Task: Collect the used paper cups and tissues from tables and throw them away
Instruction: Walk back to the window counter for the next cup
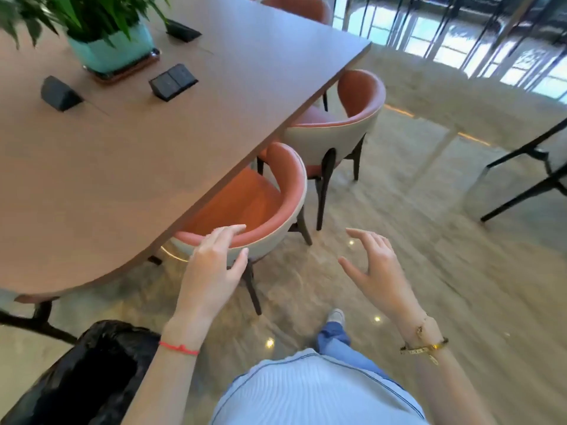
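Both hands, the left hand [211, 268] and the right hand [372, 265], float with wide fingers holding nothing, near a chair [254, 207] by the bench [153, 154], beside a black bin bag [92, 372].

I see the long pinkish-brown wooden worktop [129, 167] left of my grips, two orange cushioned chairs [254, 204] tucked beneath it, black-lined bin [92, 375] lower left.

A long brown table [171, 142] stands to my left with orange chairs [260, 207] tucked along its edge, a potted plant [107, 41] and black socket boxes [173, 82] on top, glossy beige floor [414, 240] below, bright windows [460, 32] beyond.
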A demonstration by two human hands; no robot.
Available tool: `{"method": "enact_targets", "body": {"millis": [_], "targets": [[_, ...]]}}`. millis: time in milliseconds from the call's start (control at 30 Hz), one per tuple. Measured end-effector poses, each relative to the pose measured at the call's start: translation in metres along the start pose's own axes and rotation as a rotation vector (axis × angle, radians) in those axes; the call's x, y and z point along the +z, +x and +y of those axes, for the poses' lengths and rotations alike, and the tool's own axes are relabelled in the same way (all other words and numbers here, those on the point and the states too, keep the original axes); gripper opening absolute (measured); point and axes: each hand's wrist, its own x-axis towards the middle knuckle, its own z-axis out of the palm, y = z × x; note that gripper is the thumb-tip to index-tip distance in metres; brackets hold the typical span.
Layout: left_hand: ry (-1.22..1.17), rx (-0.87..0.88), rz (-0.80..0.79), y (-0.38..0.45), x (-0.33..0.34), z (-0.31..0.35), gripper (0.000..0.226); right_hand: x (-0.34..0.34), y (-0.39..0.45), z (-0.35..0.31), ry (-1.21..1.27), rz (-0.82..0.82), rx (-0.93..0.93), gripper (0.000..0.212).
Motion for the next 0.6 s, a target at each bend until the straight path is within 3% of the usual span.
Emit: {"method": "enact_targets", "body": {"millis": [300, 600], "targets": [[-0.065, 0.227, -0.131, 0.144, 0.109, 0.139, 0.037, -0.131, 0.056, 0.128, -0.041, 0.207, 0.213, 0.047], [-0.122, 0.361, -0.234, 0.278, 0.195, 0.225, 0.039, -0.186, 0.138, 0.218, -0.037, 0.305, 0.349, 0.046]]}}
